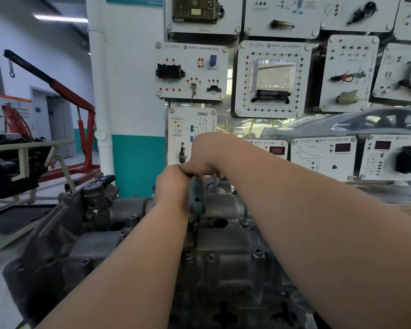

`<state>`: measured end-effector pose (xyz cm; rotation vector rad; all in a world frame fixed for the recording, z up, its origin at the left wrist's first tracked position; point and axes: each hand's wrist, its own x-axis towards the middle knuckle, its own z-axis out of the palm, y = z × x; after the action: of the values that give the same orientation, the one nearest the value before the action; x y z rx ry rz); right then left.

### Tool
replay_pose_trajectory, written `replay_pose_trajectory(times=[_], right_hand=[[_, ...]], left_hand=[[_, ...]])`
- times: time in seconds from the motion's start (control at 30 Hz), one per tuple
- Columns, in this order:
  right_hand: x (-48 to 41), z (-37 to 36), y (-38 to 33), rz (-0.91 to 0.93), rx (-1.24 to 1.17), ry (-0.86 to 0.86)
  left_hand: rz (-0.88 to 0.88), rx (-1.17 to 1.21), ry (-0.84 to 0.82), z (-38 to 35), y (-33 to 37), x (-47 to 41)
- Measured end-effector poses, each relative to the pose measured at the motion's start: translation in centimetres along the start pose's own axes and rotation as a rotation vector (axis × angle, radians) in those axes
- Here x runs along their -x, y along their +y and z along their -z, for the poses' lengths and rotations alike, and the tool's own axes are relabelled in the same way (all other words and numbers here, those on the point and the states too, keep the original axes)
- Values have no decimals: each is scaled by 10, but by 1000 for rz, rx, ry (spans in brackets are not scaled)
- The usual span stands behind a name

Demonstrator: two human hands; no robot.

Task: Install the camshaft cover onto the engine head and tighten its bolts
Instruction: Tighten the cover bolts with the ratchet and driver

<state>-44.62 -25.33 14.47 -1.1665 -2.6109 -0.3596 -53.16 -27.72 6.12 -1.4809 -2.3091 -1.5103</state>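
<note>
The grey metal camshaft cover [223, 257] lies on the engine head in front of me, with several bolts [258, 253] standing in its holes. A teal-handled driver [196, 198] stands upright over the cover's far middle, its thin dark shaft [195, 233] pointing down toward a bolt hole. My left hand [172, 184] grips the top of the handle. My right hand [204, 155] curls over the handle's upper end from the right, touching my left hand. The tool's tip is hard to make out.
A dark engine bracket and housing [90, 200] rises at the cover's left. A wall of white training panels [268, 79] stands right behind the engine. A red engine hoist [86, 129] and a stand with another engine [14, 162] sit at the left.
</note>
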Motion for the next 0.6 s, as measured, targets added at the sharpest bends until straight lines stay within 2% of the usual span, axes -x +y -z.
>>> replay_pose_trajectory(times=[0.1,0.27,0.43,0.6], right_hand=[[4,7,3,39,21,-81],[5,13,11,140,146,-122],[5,6,11,86,23,-63],[2,8,4,53,10,-100]], left_hand=[[15,29,24,0,1,6],[-15,42,-49,2,2,9],[-8,10,-3,-3,2,5],[0,53,33,0,0,2]])
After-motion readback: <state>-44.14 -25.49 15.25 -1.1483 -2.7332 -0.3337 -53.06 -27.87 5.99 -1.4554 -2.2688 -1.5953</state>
